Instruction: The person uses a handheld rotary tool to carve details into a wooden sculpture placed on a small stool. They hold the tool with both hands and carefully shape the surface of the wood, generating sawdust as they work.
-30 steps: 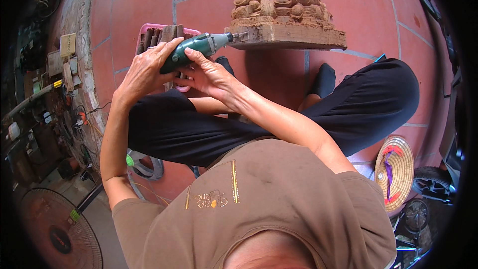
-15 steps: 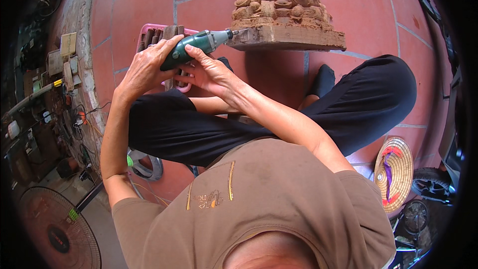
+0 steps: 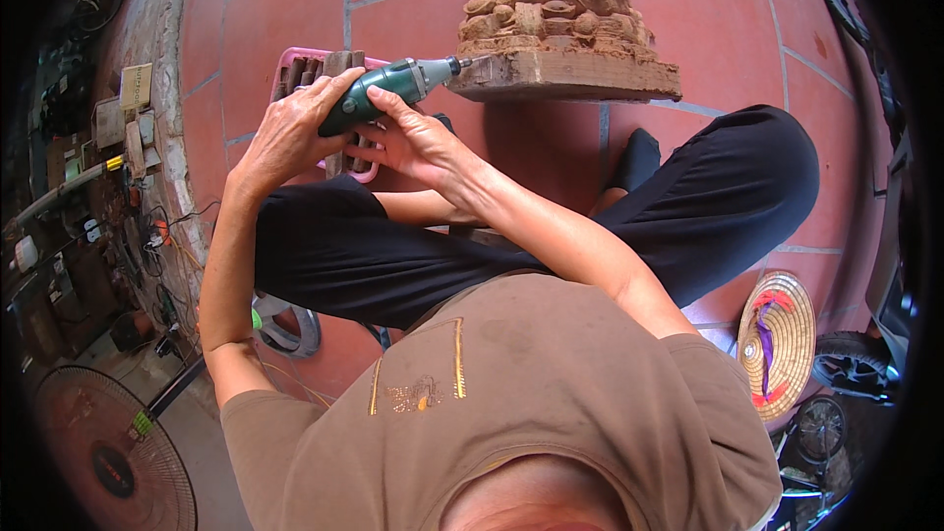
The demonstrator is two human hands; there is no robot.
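A green and grey rotary tool point(image 3: 390, 93) lies between my two hands, its tip pointing right. My left hand point(image 3: 292, 128) is wrapped around its rear end. My right hand point(image 3: 421, 143) supports it from below, with the thumb pressed on the body. The tip reaches the left corner of the square base of a carved wooden sculpture point(image 3: 556, 10), whose upper part runs out of view. Wood dust lies on the carving. Whether the tip touches the wood I cannot tell.
Behind my hands a pink basket point(image 3: 280, 64) holds several wooden pieces. My crossed legs in dark trousers point(image 3: 708, 197) flank the base. A standing fan point(image 3: 116, 462) is at lower left, a conical hat point(image 3: 787, 339) at right. Cluttered tools and cords line the left side.
Almost nothing differs. The hands and rotary tool hold nearly the same place, and my right knee has shifted very slightly.
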